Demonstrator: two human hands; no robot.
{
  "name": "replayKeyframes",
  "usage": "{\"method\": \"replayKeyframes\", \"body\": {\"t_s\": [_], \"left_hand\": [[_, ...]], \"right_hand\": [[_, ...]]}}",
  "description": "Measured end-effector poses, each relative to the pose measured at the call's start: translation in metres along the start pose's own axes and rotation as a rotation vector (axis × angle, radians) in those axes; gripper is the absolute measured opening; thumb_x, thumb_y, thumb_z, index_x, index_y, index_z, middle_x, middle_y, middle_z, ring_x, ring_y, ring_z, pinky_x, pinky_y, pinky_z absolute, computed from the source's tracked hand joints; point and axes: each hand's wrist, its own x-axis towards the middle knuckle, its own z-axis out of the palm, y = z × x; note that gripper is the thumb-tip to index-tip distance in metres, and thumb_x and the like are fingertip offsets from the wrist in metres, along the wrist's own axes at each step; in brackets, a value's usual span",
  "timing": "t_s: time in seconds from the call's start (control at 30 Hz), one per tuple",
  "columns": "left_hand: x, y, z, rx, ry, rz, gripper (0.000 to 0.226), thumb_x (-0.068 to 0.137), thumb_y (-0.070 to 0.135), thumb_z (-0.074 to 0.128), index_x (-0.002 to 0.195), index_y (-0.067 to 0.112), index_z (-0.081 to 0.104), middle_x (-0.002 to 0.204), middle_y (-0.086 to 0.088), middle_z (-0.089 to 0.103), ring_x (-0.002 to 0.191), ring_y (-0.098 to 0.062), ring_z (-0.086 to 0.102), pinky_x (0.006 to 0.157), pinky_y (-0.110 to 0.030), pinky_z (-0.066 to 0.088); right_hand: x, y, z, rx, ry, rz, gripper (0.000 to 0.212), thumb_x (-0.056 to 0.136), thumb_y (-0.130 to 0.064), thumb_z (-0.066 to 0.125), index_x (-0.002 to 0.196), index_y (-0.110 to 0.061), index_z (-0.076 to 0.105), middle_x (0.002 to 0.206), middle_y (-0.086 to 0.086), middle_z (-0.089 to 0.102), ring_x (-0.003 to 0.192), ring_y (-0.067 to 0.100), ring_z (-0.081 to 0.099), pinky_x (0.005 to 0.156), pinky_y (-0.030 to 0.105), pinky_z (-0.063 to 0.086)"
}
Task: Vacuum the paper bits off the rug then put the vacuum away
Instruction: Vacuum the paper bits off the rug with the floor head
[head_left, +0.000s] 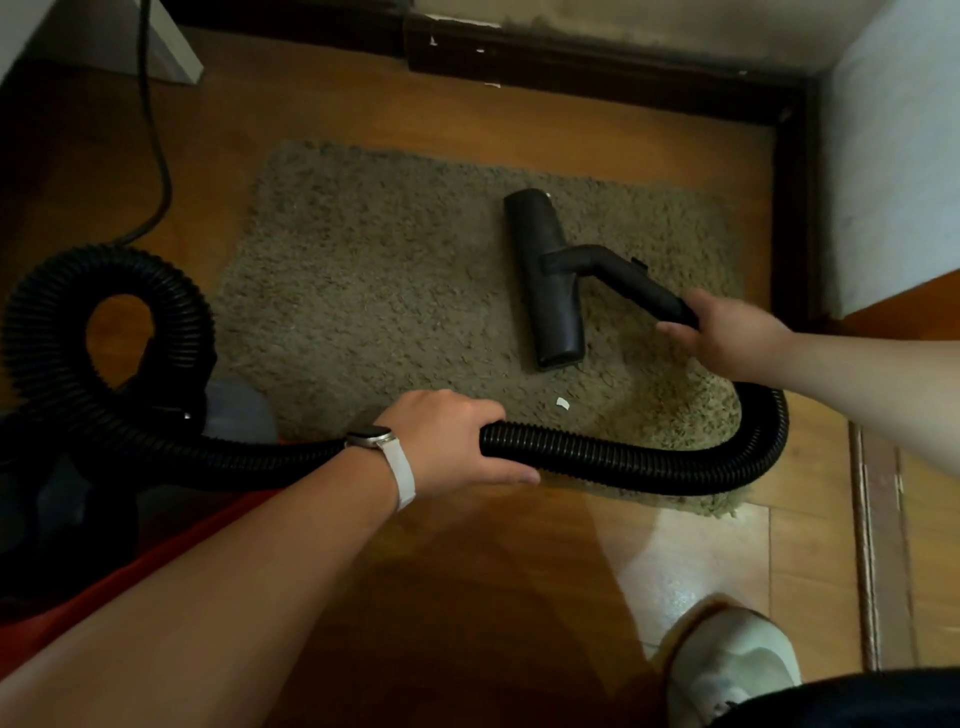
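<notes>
A shaggy grey-brown rug (384, 291) lies on the wooden floor. The black vacuum floor nozzle (545, 280) rests flat on the rug's right half. My right hand (727, 332) grips the handle tube just behind the nozzle. The ribbed black hose (675, 462) curves from there around the rug's near right corner and runs left. My left hand (457, 441), with a white watch on the wrist, grips the hose near the rug's front edge. One small white paper bit (562, 403) lies on the rug between the nozzle and the hose.
The hose loops at the left (62, 332) above the dark vacuum body (62, 499). A black power cord (156, 156) runs up the floor at the left. A dark baseboard (597, 67) and white wall (893, 156) bound the far and right sides. My white shoe (727, 670) stands at lower right.
</notes>
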Motion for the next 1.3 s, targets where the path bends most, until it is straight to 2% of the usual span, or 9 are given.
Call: {"method": "replayKeyframes", "body": {"t_s": [0.23, 0.43, 0.6, 0.7, 0.83, 0.97, 1.3], "left_hand": [[0.008, 0.006, 0.001, 0.023, -0.008, 0.007, 0.057, 0.071, 0.090, 0.041, 0.079, 0.035, 0.047, 0.071, 0.014, 0.055, 0.069, -0.006, 0.055, 0.064, -0.028, 0.046], [0.007, 0.002, 0.005, 0.046, -0.032, -0.007, 0.060, 0.072, 0.090, 0.040, 0.088, 0.033, 0.053, 0.074, 0.013, 0.057, 0.072, -0.009, 0.058, 0.067, -0.028, 0.048], [0.004, 0.002, 0.010, 0.049, -0.054, -0.017, 0.056, 0.073, 0.089, 0.041, 0.080, 0.034, 0.046, 0.072, 0.012, 0.055, 0.070, -0.008, 0.057, 0.066, -0.028, 0.048], [0.004, 0.001, 0.011, 0.042, -0.055, -0.024, 0.058, 0.073, 0.089, 0.042, 0.082, 0.032, 0.048, 0.072, 0.012, 0.056, 0.070, -0.008, 0.057, 0.063, -0.027, 0.046], [0.010, 0.002, 0.007, 0.033, -0.034, -0.021, 0.061, 0.072, 0.090, 0.041, 0.084, 0.031, 0.051, 0.071, 0.012, 0.056, 0.068, -0.007, 0.056, 0.063, -0.027, 0.046], [0.015, 0.004, 0.004, 0.028, -0.011, -0.013, 0.060, 0.071, 0.090, 0.042, 0.086, 0.034, 0.053, 0.071, 0.014, 0.055, 0.070, -0.008, 0.057, 0.061, -0.027, 0.044], [0.022, 0.009, -0.002, 0.007, 0.024, -0.004, 0.060, 0.071, 0.090, 0.043, 0.092, 0.035, 0.057, 0.073, 0.015, 0.057, 0.073, -0.007, 0.058, 0.070, -0.030, 0.051]], "right_hand": [[-0.001, 0.026, 0.008, 0.023, -0.007, 0.070, 0.035, 0.098, -0.054, 0.046, 0.106, -0.021, 0.049, 0.081, 0.008, 0.062, 0.066, 0.024, 0.062, 0.051, 0.034, 0.047], [0.009, 0.001, 0.007, -0.040, -0.010, -0.001, 0.031, 0.099, -0.053, 0.046, 0.106, -0.022, 0.047, 0.080, 0.005, 0.062, 0.066, 0.021, 0.061, 0.050, 0.031, 0.043], [0.015, -0.029, 0.008, -0.173, 0.001, -0.092, 0.029, 0.100, -0.053, 0.043, 0.100, -0.024, 0.043, 0.075, 0.004, 0.060, 0.061, 0.021, 0.061, 0.050, 0.035, 0.050], [0.017, -0.032, 0.006, -0.210, 0.008, -0.102, 0.030, 0.100, -0.053, 0.042, 0.103, -0.023, 0.043, 0.075, 0.004, 0.060, 0.060, 0.021, 0.060, 0.046, 0.031, 0.045], [0.013, -0.012, -0.001, -0.171, -0.001, -0.037, 0.029, 0.100, -0.051, 0.045, 0.107, -0.023, 0.044, 0.076, 0.004, 0.060, 0.061, 0.020, 0.061, 0.046, 0.029, 0.041], [0.006, 0.012, -0.003, -0.102, -0.017, 0.021, 0.030, 0.099, -0.050, 0.047, 0.109, -0.023, 0.046, 0.077, 0.006, 0.062, 0.061, 0.024, 0.063, 0.046, 0.033, 0.047], [-0.003, 0.042, -0.004, 0.098, 0.110, 0.098, 0.034, 0.099, -0.051, 0.048, 0.107, -0.018, 0.049, 0.079, 0.010, 0.062, 0.064, 0.027, 0.063, 0.052, 0.038, 0.050]]}}
